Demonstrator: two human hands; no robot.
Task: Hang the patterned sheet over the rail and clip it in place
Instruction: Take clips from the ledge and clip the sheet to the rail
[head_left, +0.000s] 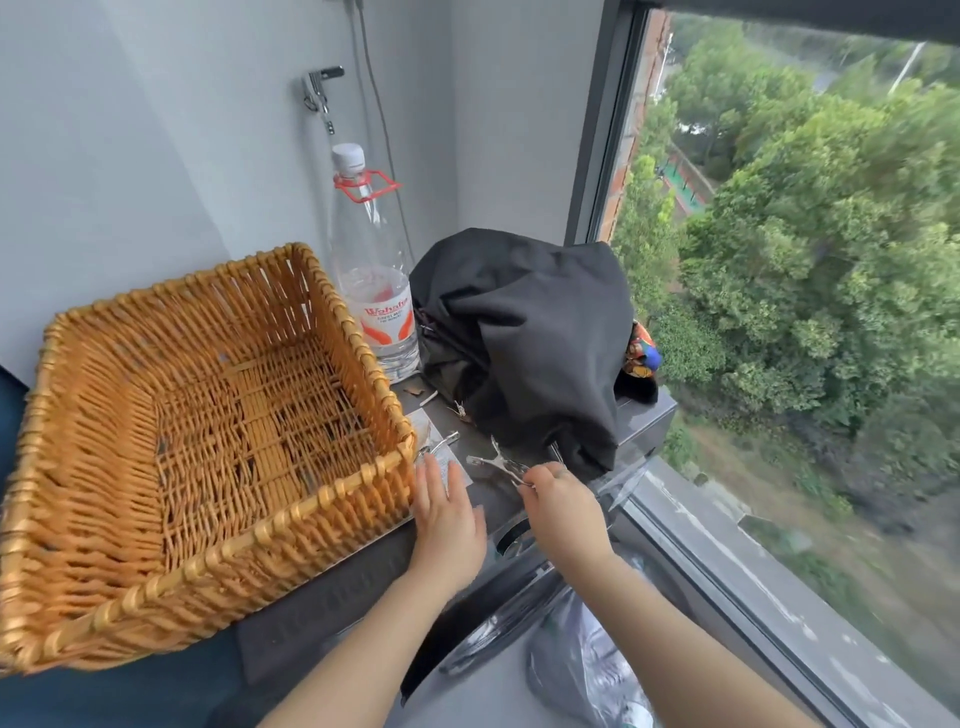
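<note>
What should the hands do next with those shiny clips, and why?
Probably lift the metal clip off the grey top. The right hand pinches its end, while the left hand lies open beside the wicker basket, holding nothing. No rail or hung sheet shows here, so picking the clip up seems the sensible first step.

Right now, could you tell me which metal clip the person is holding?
The clip in front of the black cloth, pinched by the right hand; the other clip lies free by the basket corner, beyond the left hand.
</note>
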